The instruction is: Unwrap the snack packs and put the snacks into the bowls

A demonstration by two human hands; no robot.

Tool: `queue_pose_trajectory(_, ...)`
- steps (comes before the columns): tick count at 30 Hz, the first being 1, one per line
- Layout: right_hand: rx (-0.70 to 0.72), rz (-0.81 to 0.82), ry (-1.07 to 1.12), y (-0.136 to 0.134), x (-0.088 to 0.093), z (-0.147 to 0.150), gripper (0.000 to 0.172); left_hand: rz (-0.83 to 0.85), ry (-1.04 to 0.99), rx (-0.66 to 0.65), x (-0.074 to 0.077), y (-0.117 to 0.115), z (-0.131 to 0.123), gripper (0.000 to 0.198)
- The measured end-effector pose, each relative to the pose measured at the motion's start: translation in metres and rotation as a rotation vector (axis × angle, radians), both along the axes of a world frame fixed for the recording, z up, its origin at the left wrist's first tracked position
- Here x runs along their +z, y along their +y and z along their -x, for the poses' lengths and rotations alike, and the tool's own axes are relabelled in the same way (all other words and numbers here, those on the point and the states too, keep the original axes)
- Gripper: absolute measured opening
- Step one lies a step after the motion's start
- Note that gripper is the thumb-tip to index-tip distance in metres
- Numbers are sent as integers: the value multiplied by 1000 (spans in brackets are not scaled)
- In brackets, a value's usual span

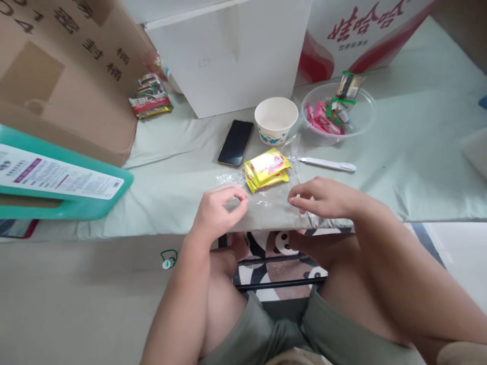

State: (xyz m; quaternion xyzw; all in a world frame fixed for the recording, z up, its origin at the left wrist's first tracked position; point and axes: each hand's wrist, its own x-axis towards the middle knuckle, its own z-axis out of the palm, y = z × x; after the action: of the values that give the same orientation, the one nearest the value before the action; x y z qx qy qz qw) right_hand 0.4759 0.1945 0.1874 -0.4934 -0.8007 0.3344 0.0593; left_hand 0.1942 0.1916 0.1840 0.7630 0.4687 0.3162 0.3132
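Yellow snack packets [267,168] lie stacked on a clear plastic bag [272,200] near the table's front edge. To their lower left, my left hand [221,209] has its thumb and fingertips pressed together at the bag's edge; whatever they pinch is too small to name. On the other side, my right hand [323,197] hovers over the bag's right part with its fingers curled, thumb close to the fingertips; what is between them is hidden. A white-handled knife or cutter [329,164] rests just beyond my right hand.
Behind the packets are a black phone [236,142], a paper bowl [276,120] and a clear plastic bowl [361,114] with wrapped snacks. Cartons, one of them white [236,56], line the back. A green plastic container [64,175] stands left, near a snack bag [151,97].
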Motion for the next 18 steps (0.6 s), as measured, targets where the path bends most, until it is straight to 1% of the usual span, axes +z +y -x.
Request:
queue_pose_trajectory(1,-37,-19,-13,0,-1,2,27,129,2,-63,3,-5,0,13)
queue_pose_trajectory(3,-112,-166,6,2,-8,7,25,447,24,-216,6,-11,0,14)
queue_pose_trajectory(4,-143,-262,32,4,-12,11,22,557,22,-260,6,-12,-1,16)
queue_pose_trajectory(5,-165,-352,62,7,-18,15,21,584,1,-242,4,-11,-1,18)
queue_pose_trajectory(6,-179,-425,88,10,-24,20,21,518,-26,-154,1,-8,-1,19)
queue_pose_trajectory(8,-178,-508,112,16,-35,30,25,212,-43,137,-8,2,0,11)
queue_pose_trajectory(9,-166,-517,108,19,-40,34,29,69,-21,268,-14,8,1,15)
queue_pose_trajectory(10,-151,-515,98,20,-43,38,33,-8,28,335,-20,15,2,32)
queue_pose_trajectory(11,-138,-508,87,21,-46,41,39,-30,88,346,-25,21,2,49)
queue_pose_trajectory(12,-131,-498,74,21,-49,44,45,-15,143,321,-30,26,2,58)
queue_pose_trajectory(13,-131,-488,59,21,-50,46,52,9,177,300,-34,30,1,54)
queue_pose_trajectory(15,-141,-467,33,21,-52,49,61,25,178,309,-39,35,-4,24)
queue_pose_trajectory(16,-144,-454,23,20,-53,51,62,21,144,342,-39,37,-7,9)
queue_pose_trajectory(17,-145,-441,16,21,-53,52,63,23,80,385,-39,39,-10,4)
queue_pose_trajectory(18,-145,-428,13,21,-54,53,63,49,-15,418,-37,40,-13,9)
